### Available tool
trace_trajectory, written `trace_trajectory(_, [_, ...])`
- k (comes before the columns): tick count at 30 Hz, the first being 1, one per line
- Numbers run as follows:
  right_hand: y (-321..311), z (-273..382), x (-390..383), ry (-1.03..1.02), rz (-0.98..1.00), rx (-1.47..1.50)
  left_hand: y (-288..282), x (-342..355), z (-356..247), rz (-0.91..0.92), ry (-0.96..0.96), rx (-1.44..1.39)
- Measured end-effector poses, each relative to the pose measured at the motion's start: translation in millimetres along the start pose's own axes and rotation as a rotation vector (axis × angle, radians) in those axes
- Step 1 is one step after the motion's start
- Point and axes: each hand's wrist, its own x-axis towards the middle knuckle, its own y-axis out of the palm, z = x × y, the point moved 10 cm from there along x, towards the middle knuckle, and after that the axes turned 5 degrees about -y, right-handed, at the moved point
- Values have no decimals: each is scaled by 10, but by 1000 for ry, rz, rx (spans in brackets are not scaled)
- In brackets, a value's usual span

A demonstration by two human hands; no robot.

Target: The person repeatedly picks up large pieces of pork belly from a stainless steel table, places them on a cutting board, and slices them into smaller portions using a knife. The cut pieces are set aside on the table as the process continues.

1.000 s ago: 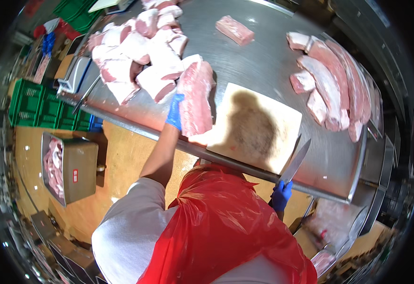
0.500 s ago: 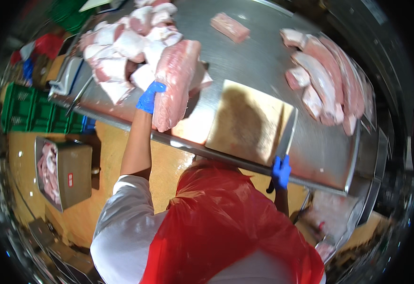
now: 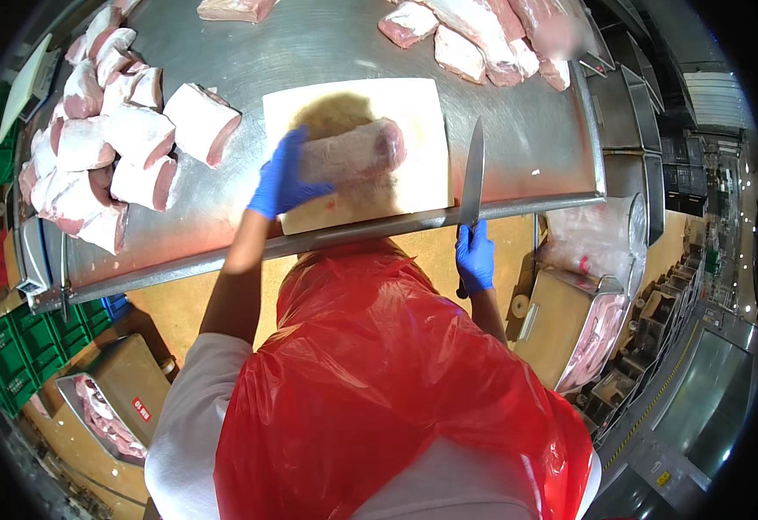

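A long slab of pale pink meat lies crosswise on the white cutting board. At its left end is my left hand in a blue glove, slightly blurred, thumb and fingers spread apart in a V; it looks close to or touching the meat without gripping it. My right hand, also gloved in blue, is closed round the handle of a long knife. The blade points away from me over the metal table, just right of the board.
Cut meat chunks are heaped on the metal table at left. More meat strips lie at far right, one piece at the far edge. Below stand green crates and cardboard boxes of meat.
My left hand has brought the meat slab from beside the heap onto the cutting board, and its fingers have spread. The knife stays in my right hand. The view has shifted.
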Motion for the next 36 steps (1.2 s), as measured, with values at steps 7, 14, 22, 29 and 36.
trace_trajectory(7, [411, 363, -218, -116, 68, -129, -674, -166, 988, 4, -449, -131])
trace_trajectory(14, [1069, 904, 426, -178, 196, 8, 81, 186, -446, -35, 3, 360])
trace_trajectory(22, [1257, 1142, 734, -51, 302, 1, 861, 460, -738, 140, -91, 652])
trace_trajectory(29, [1063, 497, -276, 71, 615, -236, 794, 484, -710, 83, -65, 508])
trace_trajectory(36, [1587, 1232, 1121, -326, 579, -158, 711, 579, -625, 4, -122, 629])
